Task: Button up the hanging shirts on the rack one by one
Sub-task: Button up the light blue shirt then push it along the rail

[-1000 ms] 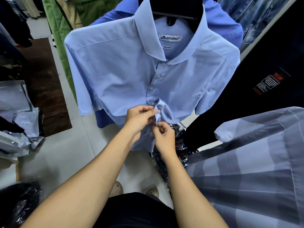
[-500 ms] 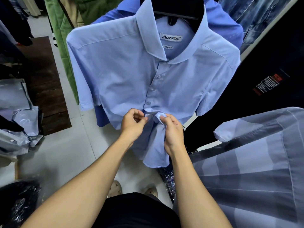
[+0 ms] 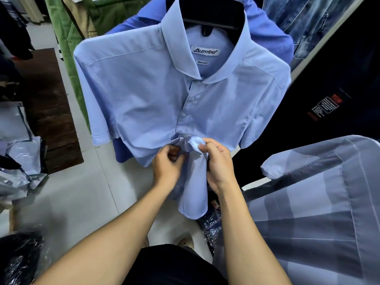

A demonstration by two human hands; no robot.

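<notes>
**Lower button at risk of slipping or landing in the wrong hole**

Head view: The light blue shirt (image 3: pixel 164 95) hung on a black hanger (image 3: pixel 213 15), its upper placket closed down past two visible buttons (image 3: pixel 192 99). Just below them, both hands worked the bunched placket. The left hand (image 3: pixel 167 167) had its fingers (image 3: pixel 174 150) curled in, pinching one edge of the fabric; the right hand (image 3: pixel 219 161) pinched the folded-over opposite edge between thumb and fingertips. The button itself was hidden in the folds, so whether it had entered its hole could not be told. With cloth crumpled like that, the button could have slipped out, or gone into the wrong hole and left the front uneven. A hard tug might also have pulled the shirt askew on its hanger.

A darker blue shirt (image 3: pixel 267 33) hung directly behind. A grey checked shirt (image 3: pixel 318 202) crowded in close at the right, near the right forearm. Green garments (image 3: pixel 65 48) hung at the left, and plastic-wrapped packs (image 3: pixel 18 145) lay on the floor (image 3: pixel 82 192).
</notes>
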